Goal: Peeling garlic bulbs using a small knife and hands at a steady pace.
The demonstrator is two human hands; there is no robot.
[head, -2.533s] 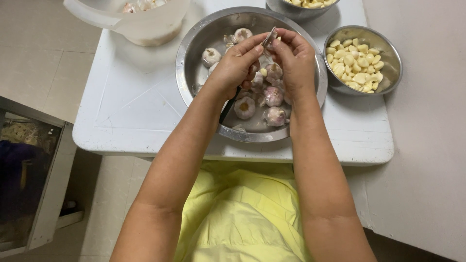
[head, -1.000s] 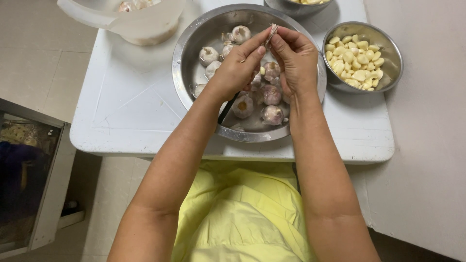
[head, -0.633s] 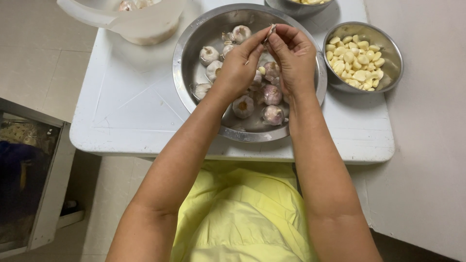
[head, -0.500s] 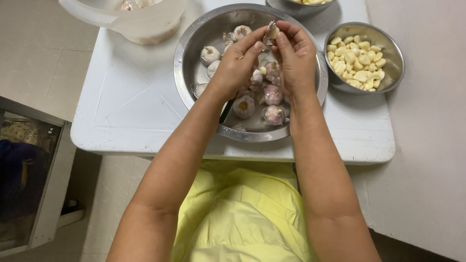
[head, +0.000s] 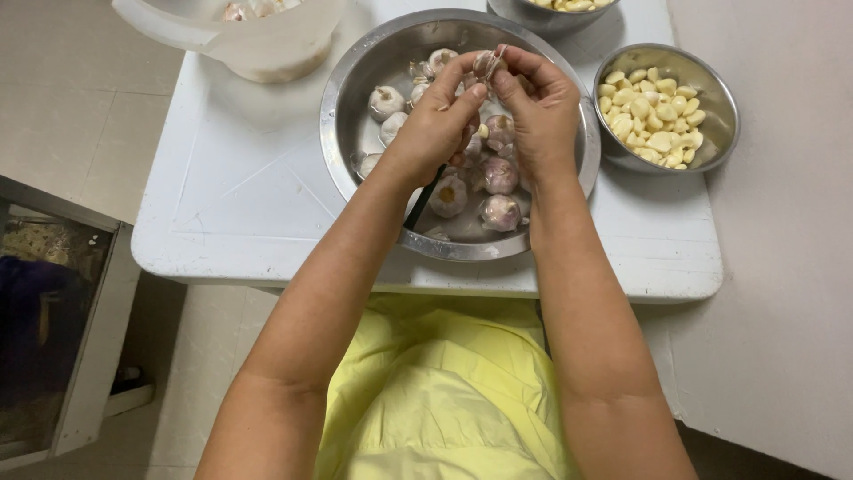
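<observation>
— Hands first: what are they doing?

— Left hand [head: 433, 127] and right hand [head: 538, 105] meet over the big steel bowl [head: 342, 107]. Fingertips of both pinch one garlic clove [head: 490, 62] between them, its papery skin sticking up above the thumbs, so each hand is closed on that clove. Holding it over the bowl looks meant to let the loose skin drop inside.

— Anything else in the left hand?

— A dark, thin handle [head: 421, 199] pokes out below its palm, probably a small knife tucked there; the blade is hidden.

— And under the hands?

— Whole garlic bulbs [head: 500, 212] lie in the bowl, just below the wrists and beyond the left fingers.

— Further out?

— Right of the right hand, a smaller steel bowl [head: 718, 93] holds peeled cloves [head: 651, 118], within easy reach. Far beyond the left hand stands a white plastic jug [head: 258, 40], all on a white table [head: 231, 204].
</observation>
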